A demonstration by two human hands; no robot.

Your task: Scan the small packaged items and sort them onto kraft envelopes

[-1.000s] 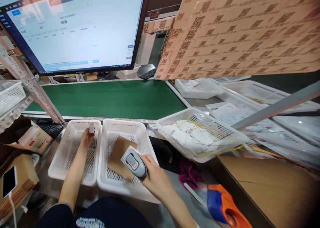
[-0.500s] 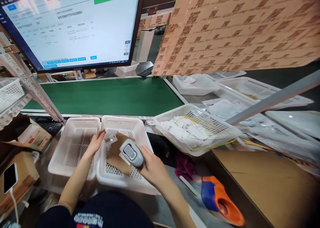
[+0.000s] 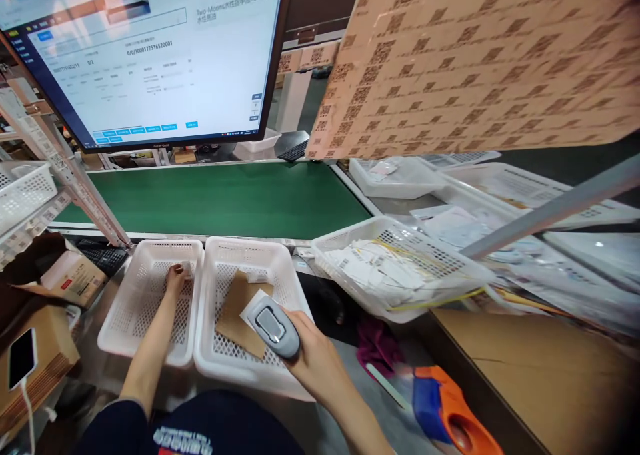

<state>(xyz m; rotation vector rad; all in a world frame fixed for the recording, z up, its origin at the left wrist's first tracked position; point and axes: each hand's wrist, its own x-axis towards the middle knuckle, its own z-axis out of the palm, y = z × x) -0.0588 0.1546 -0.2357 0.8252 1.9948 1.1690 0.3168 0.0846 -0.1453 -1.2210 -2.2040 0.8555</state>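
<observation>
My left hand is inside the left white basket, fingers closed on a small clear packet near its far end. My right hand grips a grey barcode scanner above the right white basket. In that basket lie a piece of brown cardboard and another small clear packet. A white paper shows partly from under the scanner's head.
A monitor stands beyond a green conveyor belt. To the right are a basket of white labels, a hanging printed cardboard sheet and an orange-and-blue tape dispenser. A phone lies on cardboard at left.
My left hand has moved from the rim between the baskets left into the left basket, with a clear packet now in its fingers. The scanner stays in my right hand. The monitor's green banner became text.
</observation>
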